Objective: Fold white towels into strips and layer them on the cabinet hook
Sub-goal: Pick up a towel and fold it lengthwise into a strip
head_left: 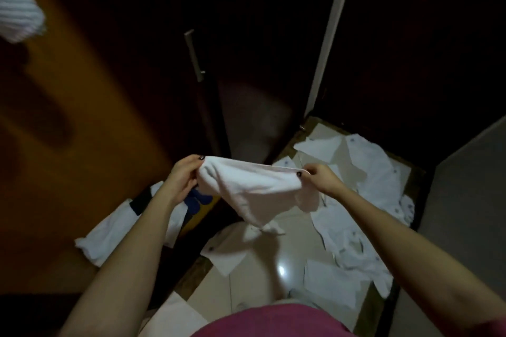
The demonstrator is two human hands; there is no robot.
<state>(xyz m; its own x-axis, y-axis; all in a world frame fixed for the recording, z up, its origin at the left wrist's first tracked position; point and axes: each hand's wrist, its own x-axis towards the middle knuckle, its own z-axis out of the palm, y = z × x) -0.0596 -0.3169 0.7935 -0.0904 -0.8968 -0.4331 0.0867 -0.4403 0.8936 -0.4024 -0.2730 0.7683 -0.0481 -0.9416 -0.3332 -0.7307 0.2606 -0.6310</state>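
Head view, read left to right with the steel bar handle (195,55) on the dark cabinet door as landmark. Far left of and above the handle, a ribbed white towel bundle (20,12) hangs against the orange-brown cabinet panel (82,90); the hook itself is not visible. Below and left of the handle, the left hand (183,176) holds one end of a soft white cotton towel (252,186), its grip closed with the cloth bunched inside the fingers. The towel spans the gap between the hands directly below the handle; its long axis runs roughly level, left to right, and the slack middle sags to a twisted tail below. Below and right of the handle, the right hand (321,178) pinches the opposite top edge between thumb and fingertips, a narrow grip closed on the cloth. Both hands stand about equally far from the body. Farther right and lower, loose white towels (372,189) lie scattered on the glossy pale tile floor (262,276). Judged from this, the fold is under way: the strip is not yet flat, and the hanging bundle lies up and to the left, nearer the left hand.
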